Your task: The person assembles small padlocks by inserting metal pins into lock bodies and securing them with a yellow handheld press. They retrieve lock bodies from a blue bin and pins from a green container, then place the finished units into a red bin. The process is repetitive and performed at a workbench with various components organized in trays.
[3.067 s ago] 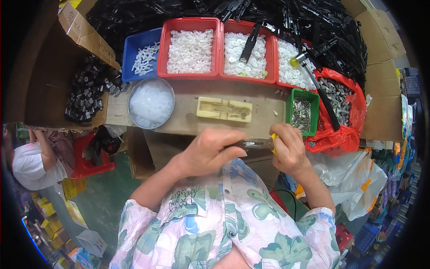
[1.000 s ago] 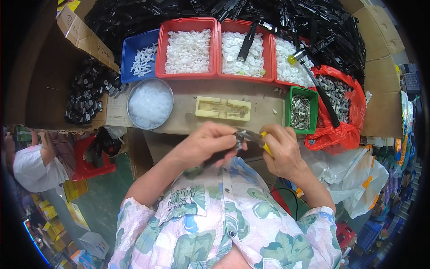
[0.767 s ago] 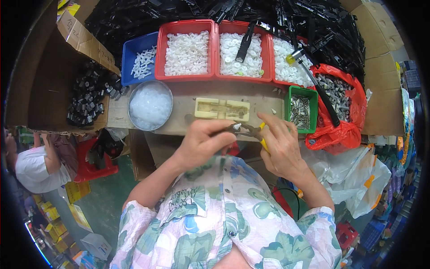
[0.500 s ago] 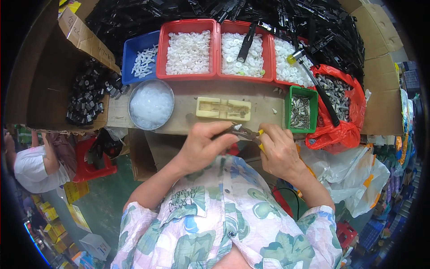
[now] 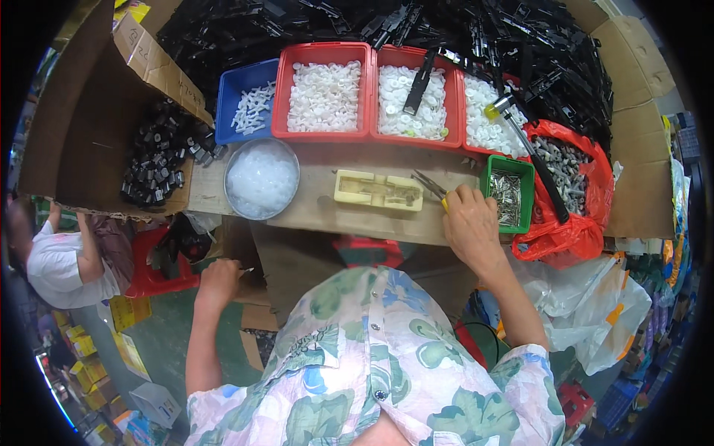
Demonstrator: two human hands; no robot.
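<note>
Right hand [image 5: 470, 223]: rests on the counter [image 5: 320, 212], closed on needle-nose pliers [image 5: 431, 186] with a yellow grip.
Pliers' axis: tips point up-left, toward the cream plastic jig [image 5: 378, 191] just beside them.
Left hand [image 5: 218, 281]: low off the counter's front edge, well apart from the jig, pinching what looks like a small metal part [image 5: 246, 270].
Nearer hand: the right.
Green tray [image 5: 509, 195]: just right of the right hand.
</note>
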